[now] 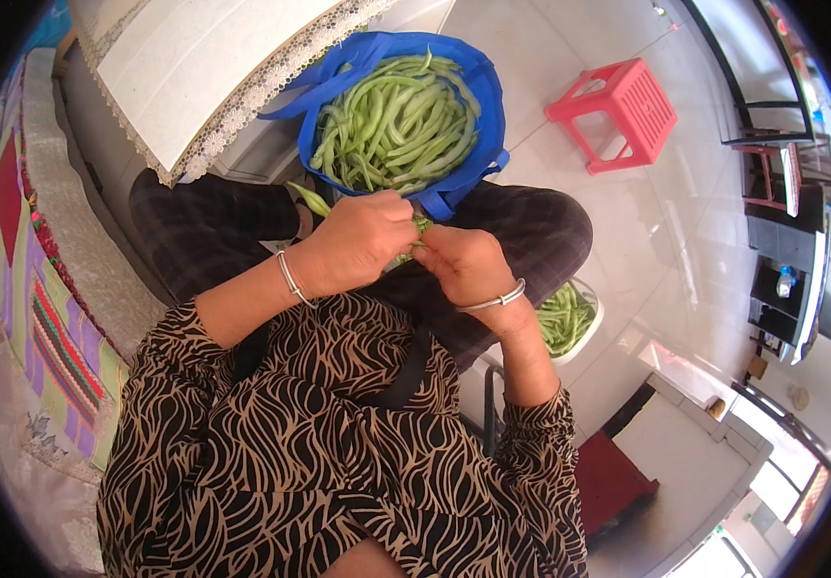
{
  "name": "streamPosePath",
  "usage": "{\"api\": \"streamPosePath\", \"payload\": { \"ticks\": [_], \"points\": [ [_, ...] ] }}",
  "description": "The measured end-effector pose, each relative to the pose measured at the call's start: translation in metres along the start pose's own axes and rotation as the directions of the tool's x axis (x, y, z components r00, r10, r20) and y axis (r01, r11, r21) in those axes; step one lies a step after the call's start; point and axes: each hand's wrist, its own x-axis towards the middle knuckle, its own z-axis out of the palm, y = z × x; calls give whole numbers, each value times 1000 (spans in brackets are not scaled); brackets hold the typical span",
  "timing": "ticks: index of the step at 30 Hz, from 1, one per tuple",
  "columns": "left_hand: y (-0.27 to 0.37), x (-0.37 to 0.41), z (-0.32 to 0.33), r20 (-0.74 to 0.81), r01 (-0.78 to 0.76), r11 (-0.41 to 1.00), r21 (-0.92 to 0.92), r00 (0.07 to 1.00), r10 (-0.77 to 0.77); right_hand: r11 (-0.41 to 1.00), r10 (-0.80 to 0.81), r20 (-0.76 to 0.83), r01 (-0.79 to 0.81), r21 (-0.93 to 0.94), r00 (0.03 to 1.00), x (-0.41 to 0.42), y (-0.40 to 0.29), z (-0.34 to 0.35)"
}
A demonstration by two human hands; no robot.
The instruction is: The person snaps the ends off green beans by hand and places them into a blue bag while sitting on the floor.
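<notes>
My left hand (357, 238) is closed on a green bean (307, 196), whose pale pointed end sticks out to its left. Touching it at the fingertips, my right hand (462, 260) pinches something small and green that its fingers mostly hide. Just beyond both hands stands a blue fabric bag (491, 108) filled with long green beans (401, 119). Green bits show below, in the gap between the hands. Beside my right forearm, a white container (594, 329) holds shorter green bean pieces (563, 318).
A table with a lace-edged cover (220, 72) stands at the upper left, close to the bag. A red plastic stool (614, 115) is on the tiled floor at the upper right. Patterned fabric (61, 289) covers a seat at the left.
</notes>
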Motion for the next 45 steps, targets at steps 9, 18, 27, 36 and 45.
{"api": "streamPosePath", "payload": {
  "ticks": [9, 18, 27, 36, 45],
  "points": [
    [10, 1, -2, -41, 364, 616, -699, 839, -543, 917, 204, -431, -18, 397, 879, 4, -15, 35],
    [-7, 3, -12, 47, 172, 113, -979, 718, -694, 863, 238, -432, 15, 505, 870, 9, -26, 52],
    [-35, 7, -38, -6, -173, -170, -970, 717, -697, 810, 376, -343, -125, 574, 861, -19, -10, 53],
    [-41, 8, -57, -53, -374, -317, -871, 715, -698, 580, 718, -356, -232, 781, 598, -23, 8, 53],
    [-31, 7, -65, -40, -391, -406, -826, 759, -650, 594, 717, -504, -44, 803, 482, -17, 22, 22]
  ]
}}
